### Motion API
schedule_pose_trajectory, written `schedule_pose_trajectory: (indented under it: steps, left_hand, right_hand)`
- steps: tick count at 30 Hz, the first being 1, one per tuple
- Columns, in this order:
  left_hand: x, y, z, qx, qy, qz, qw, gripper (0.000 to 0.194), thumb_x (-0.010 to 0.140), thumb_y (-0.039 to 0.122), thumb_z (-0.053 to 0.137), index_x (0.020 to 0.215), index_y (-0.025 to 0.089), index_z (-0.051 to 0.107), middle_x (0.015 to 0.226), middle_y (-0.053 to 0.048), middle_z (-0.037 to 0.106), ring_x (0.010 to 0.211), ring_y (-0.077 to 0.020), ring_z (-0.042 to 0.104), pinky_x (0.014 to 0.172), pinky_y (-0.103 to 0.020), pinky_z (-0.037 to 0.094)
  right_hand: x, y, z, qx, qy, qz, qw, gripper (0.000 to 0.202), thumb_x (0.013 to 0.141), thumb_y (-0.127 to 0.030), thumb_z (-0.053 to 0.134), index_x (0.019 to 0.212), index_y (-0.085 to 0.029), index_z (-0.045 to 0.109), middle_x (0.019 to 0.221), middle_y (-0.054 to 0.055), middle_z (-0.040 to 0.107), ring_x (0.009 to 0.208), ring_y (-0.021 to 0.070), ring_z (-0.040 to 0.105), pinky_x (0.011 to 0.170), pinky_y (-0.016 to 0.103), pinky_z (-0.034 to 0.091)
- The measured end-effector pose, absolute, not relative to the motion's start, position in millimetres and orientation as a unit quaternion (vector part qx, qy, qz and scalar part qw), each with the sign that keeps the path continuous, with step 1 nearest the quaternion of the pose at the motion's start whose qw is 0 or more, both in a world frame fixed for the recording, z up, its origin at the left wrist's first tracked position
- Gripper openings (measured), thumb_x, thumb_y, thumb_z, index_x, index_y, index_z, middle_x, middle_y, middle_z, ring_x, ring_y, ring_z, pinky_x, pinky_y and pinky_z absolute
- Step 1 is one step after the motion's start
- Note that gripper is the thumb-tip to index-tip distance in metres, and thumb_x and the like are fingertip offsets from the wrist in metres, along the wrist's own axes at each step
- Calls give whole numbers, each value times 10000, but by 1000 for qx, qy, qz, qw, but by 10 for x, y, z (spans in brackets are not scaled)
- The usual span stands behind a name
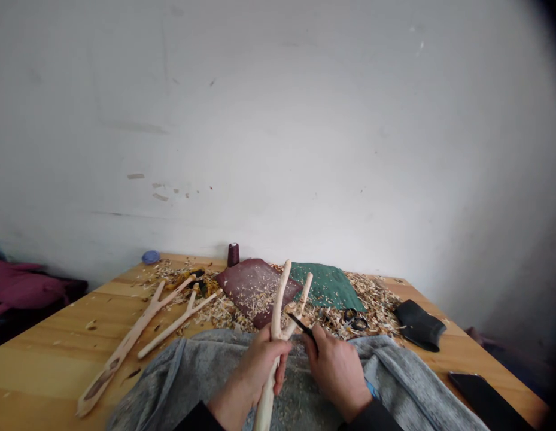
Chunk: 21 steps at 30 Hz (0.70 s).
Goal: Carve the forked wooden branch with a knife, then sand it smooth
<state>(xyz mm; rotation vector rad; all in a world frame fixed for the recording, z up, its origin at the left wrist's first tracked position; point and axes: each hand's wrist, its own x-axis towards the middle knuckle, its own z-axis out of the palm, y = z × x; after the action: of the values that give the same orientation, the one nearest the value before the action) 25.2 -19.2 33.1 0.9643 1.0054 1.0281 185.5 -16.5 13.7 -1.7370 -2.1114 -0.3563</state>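
Note:
My left hand (265, 360) is closed around a pale, peeled forked stick (280, 299) just below its fork, with the two prongs pointing up and away from me. In my right hand (335, 366) is a knife (300, 325), its dark blade angled up and left close to the crotch of the fork. Whether the blade touches the wood I cannot tell. Under both hands a grey cloth (206, 371) drapes over the table's near edge. The lower end of the stick runs out of view at the bottom.
Two more forked sticks, one long (129, 341) and one shorter (176, 323), lie left on the wooden table (44, 359). Wood shavings (376, 299) surround a maroon cloth (246, 284), a green cloth (327, 281) and scissors (356, 320). A thread spool (233, 255) stands behind; a phone (488, 401) lies right.

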Motion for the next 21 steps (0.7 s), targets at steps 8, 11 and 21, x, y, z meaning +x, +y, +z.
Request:
schedule_pose_trajectory:
  steps: [8,11,21]
  left_hand:
    - [248,-191,310,420,439,449,655,344,596,330,614,906,206,528,376,124,448,234,-86,318,230,-182,276]
    - [235,-165,277,417,443,462,645,264,597,337,623,799,222,499,386,117,445,239,-81,330,230,-179,270]
    - [235,-183,318,423,435,457,650,290,609,307,601,870,210,521,369,122,430,237,-85,310,243,-187,264]
  right_hand:
    - [1873,-135,120,-616,-753,-135,189,189,985,-296,467,838,-222,560,709,0,699,562,160,655,486,279,200]
    - [1761,-217,101,-580,-779,-133,196,181,975,-274,483,818,-221,556,696,-4,687,571,155,653,494,278,213]
    - [1857,-154,119,-601,-760,-134,208,195,977,-299,482,811,-220,549,696,-6,692,547,154,650,490,283,190]
